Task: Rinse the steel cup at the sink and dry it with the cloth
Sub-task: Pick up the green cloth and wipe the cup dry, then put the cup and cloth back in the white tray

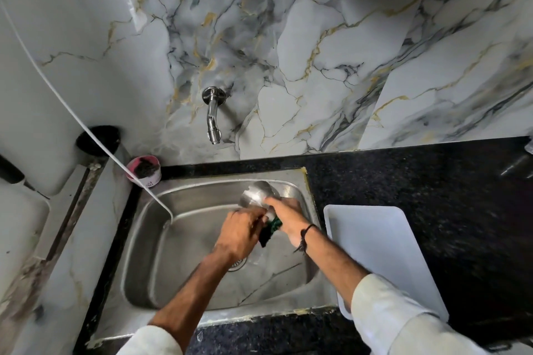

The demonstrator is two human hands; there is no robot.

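Over the steel sink (pixel 150 262) set in the black counter (pixel 432 181), both hands grip: right hand (pixel 284 215) closed on the steel cup (pixel 258 194), left hand (pixel 240 232) closed around a green scrubber (pixel 271 229); marble wall (pixel 288 52) behind.

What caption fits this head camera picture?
Both hands, left hand and right hand, hold a steel cup over the sink.
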